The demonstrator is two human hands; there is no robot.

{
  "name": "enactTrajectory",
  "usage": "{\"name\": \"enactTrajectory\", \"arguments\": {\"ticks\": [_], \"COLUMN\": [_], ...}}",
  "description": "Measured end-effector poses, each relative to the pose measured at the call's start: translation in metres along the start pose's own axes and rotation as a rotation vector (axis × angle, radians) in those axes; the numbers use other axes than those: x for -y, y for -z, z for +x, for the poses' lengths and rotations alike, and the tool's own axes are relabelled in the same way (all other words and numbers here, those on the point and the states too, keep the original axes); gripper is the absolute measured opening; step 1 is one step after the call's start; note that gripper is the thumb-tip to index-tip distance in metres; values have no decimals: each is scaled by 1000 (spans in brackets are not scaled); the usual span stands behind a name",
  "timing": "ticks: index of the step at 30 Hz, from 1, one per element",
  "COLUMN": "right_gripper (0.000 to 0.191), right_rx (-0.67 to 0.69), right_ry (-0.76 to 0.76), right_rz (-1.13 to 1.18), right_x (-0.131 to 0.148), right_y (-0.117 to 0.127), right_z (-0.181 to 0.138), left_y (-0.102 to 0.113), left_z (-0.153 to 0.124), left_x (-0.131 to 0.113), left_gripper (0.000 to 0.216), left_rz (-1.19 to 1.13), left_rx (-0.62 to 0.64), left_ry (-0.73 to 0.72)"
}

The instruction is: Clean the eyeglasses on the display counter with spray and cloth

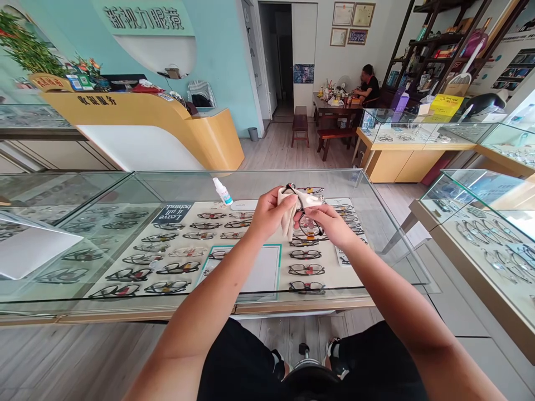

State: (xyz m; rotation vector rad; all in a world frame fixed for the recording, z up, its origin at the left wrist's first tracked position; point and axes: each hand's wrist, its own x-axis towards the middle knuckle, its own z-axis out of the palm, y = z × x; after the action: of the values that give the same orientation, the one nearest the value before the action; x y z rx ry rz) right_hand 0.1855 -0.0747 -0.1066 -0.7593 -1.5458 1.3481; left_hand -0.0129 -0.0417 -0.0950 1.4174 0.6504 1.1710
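Your left hand (271, 211) and right hand (328, 223) meet above the glass-topped display counter (376, 223), both closed in a grip. Your left pinches the pale cream cleaning cloth (292, 209), which is folded over the dark-framed pair of glasses (309, 223); your right holds those glasses from the other side, cloth pressed against them. Just beside your left hand, a small white spray bottle (222, 191) with a blue label stands tilted on the glass. Under the glass, rows of spectacle frames (167, 262) lie on a light tray. Well apart, a person sits at a wooden table (334, 108)
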Motion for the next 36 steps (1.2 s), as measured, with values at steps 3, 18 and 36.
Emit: {"name": "enactTrajectory", "arguments": {"ticks": [3,18,36], "right_gripper": [42,49,56], "right_rx": [4,17,21], "right_ry": [-4,38,107], "right_rz": [-9,-18,-65], "right_x": [3,9,7], "right_y": [0,2,2], "right_z": [-1,-1,-1], "left_y": [2,11,-1], "left_z": [1,5,12], "left_x": [3,-2,14], "left_gripper": [56,45,66], "left_rz": [44,-55,-129], "left_rx": [-61,181,-251], "left_ry": [2,-40,-81]}}
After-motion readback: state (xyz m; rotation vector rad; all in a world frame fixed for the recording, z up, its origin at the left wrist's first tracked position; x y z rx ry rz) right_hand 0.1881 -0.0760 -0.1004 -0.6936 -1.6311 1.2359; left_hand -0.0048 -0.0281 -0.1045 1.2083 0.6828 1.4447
